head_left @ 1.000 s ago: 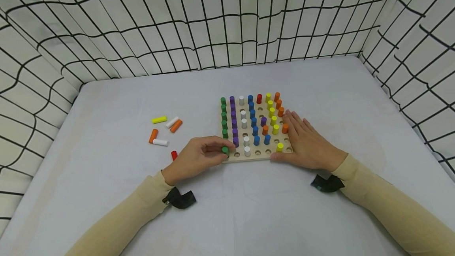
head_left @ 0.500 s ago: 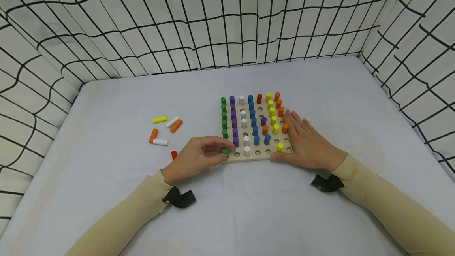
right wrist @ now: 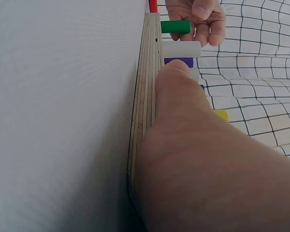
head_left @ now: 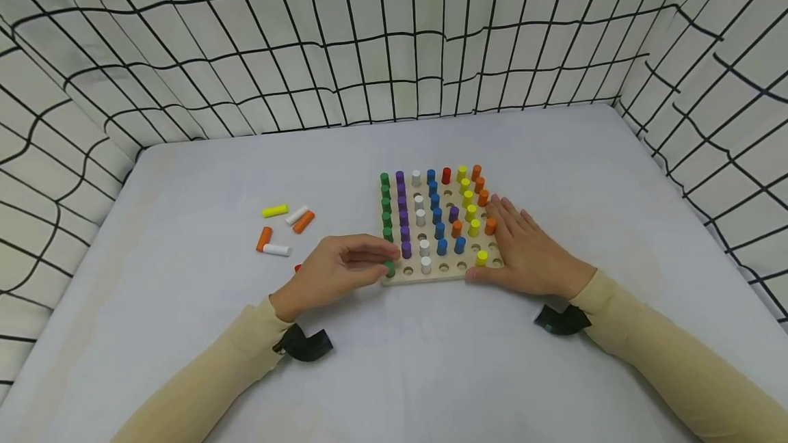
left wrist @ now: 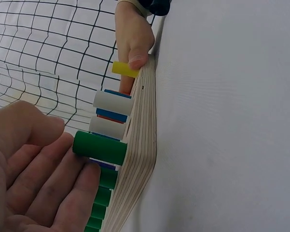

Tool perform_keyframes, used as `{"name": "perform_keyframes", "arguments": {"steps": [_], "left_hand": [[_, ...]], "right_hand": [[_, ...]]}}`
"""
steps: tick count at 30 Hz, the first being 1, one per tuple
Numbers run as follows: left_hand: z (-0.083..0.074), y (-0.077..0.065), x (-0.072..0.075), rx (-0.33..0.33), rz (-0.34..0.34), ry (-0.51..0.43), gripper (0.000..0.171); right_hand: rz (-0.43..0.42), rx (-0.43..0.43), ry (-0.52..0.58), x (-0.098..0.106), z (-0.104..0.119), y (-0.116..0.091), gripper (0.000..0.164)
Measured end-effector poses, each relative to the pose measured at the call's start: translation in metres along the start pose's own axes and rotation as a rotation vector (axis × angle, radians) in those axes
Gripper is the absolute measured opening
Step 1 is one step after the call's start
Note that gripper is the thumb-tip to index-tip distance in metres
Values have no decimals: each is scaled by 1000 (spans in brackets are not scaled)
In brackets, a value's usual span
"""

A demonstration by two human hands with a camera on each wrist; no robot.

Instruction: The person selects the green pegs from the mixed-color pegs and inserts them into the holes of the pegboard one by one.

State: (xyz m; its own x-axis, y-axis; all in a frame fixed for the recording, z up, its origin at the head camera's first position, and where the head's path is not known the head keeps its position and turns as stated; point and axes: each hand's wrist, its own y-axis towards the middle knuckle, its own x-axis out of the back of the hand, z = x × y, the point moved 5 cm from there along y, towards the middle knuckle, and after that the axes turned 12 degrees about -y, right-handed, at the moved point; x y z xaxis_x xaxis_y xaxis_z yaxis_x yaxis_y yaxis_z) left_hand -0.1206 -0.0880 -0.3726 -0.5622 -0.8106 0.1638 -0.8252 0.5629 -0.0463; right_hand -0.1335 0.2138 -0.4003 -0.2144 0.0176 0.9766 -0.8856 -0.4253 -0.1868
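Note:
A wooden peg board (head_left: 455, 275) bears columns of coloured pegs, with several bare holes. At its front left corner a green peg (left wrist: 100, 148) stands in the board, in line with the other green pegs (head_left: 386, 219). My left hand (head_left: 340, 266) is beside that corner peg, fingers loosely bent; in the left wrist view the thumb is apart from it and a fingertip lies close by. Whether that fingertip touches the peg, I cannot tell. My right hand (head_left: 534, 251) lies with straight fingers along the board's right edge, its thumb at the front edge near a yellow peg (head_left: 482, 258).
Loose pegs lie on the white table left of the board: a yellow peg (head_left: 274, 210), white pegs (head_left: 277, 250) and orange pegs (head_left: 304, 222). A red peg (head_left: 298, 268) is mostly hidden behind my left hand. Black wire mesh (head_left: 394, 39) surrounds the far sides.
The front left green peg sits slightly lower in the board. My left fingers remain beside it, and my right hand keeps its place. The head view has shifted slightly.

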Motion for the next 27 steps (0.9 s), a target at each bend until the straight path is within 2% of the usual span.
{"name": "perform_keyframes", "arguments": {"steps": [10, 14, 17, 19, 22, 25, 27], "left_hand": [[-6, -4, 7, -17, -39, 52, 30], [-7, -10, 18, -36, -85, 89, 27], [-11, -17, 32, -90, -138, 140, 24], [-15, -22, 42, -147, -180, 200, 23], [-21, -32, 59, -230, -271, 345, 22], [-26, -44, 79, -275, -372, 544, 24], [-29, -52, 95, -271, -432, 667, 26]], "right_hand": [[-5, 1, -6, -6, -5, -1, 128], [-13, 2, -6, -7, -5, -1, 128], [-16, 5, -2, -6, -5, 0, 128], [-10, 5, -1, -5, -7, -1, 128], [7, -2, 3, -5, -11, -3, 129], [23, -16, -7, -4, -18, -8, 132], [26, -21, -20, -1, -23, -13, 133]]}}
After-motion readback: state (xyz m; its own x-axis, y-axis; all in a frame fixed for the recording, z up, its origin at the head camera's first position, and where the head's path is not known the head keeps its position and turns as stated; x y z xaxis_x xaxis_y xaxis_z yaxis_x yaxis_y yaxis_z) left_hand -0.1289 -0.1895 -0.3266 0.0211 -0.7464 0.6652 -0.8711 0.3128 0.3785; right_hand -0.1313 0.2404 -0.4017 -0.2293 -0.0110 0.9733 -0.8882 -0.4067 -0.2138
